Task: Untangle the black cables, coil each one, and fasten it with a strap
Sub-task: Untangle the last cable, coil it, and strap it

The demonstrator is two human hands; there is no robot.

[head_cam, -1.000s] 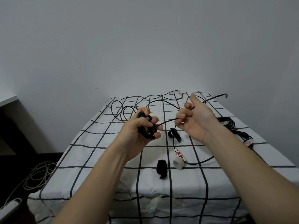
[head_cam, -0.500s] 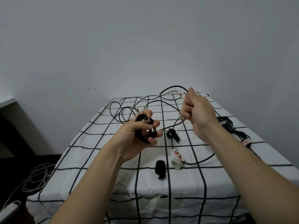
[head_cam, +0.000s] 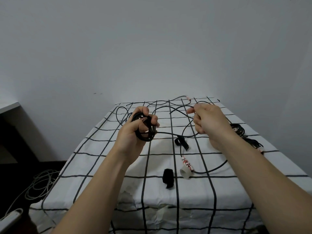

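On table [head_cam: 101,166], strap [head_cam: 168,178] just left of tape roll [head_cam: 185,173]

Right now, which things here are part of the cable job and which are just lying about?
In the job: left hand, gripping the coil; right hand, pinching its loose run; near strap; far strap; bundled cable.
Lying about: white roll; floor cables.

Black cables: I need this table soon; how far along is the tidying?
Seemingly done: one bundle lies coiled at the table's right edge; no strap discernible. In hand: the left hand grips a partial coil, the right hand pinches its loose run. Left: strapping that coil, the loose cable at the far end; two straps lie unused.
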